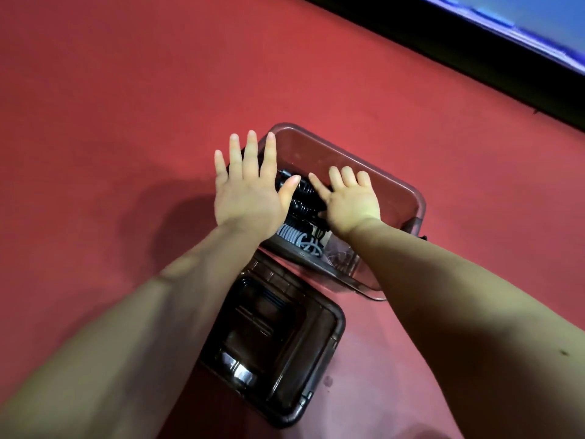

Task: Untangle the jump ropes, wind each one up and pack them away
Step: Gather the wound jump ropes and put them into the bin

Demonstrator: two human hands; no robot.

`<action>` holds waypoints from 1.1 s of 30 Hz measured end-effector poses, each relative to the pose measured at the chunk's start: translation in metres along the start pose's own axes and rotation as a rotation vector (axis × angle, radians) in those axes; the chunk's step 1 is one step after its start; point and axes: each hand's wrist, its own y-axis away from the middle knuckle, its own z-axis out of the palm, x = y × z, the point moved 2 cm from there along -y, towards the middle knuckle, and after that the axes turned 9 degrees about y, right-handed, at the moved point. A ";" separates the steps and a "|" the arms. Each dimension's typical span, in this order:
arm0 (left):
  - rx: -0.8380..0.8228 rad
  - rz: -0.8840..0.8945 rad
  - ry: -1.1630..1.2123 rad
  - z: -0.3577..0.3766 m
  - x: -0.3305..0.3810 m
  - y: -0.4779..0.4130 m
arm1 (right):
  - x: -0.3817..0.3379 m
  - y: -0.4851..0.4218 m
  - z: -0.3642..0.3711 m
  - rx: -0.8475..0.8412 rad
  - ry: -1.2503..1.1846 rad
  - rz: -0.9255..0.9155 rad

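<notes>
I see the left hand (250,198) spread flat, palm down, over the left end of the clear box (395,191). The right hand (348,198) reaches inside, fingers loose, index touching the wound jump ropes (300,198) (black coils, one grey). The hands hide most bundles; their row runs away from me.

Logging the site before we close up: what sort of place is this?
Probably a gym or sports-hall floor, though possibly a red-covered table. Cues: the plain red matte surface, the black strip bordering a blue area, and the smoky transparent plastic box holding wound jump ropes.
</notes>
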 end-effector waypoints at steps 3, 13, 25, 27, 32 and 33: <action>0.002 -0.014 0.020 -0.005 0.005 0.002 | 0.007 0.012 -0.012 0.033 -0.074 0.002; 0.000 0.094 0.245 -0.044 0.101 0.039 | 0.087 0.118 -0.013 0.125 -0.087 0.181; -0.204 0.545 0.067 -0.022 0.276 0.158 | 0.174 0.349 0.077 0.055 -0.153 0.342; -0.261 0.627 -0.005 -0.013 0.298 0.180 | 0.175 0.388 0.102 0.001 -0.173 0.340; -0.429 0.842 -0.181 0.017 0.347 0.244 | 0.154 0.476 0.176 -0.218 -0.288 0.404; -0.453 0.902 -0.224 0.023 0.356 0.256 | 0.146 0.489 0.188 -0.254 -0.324 0.428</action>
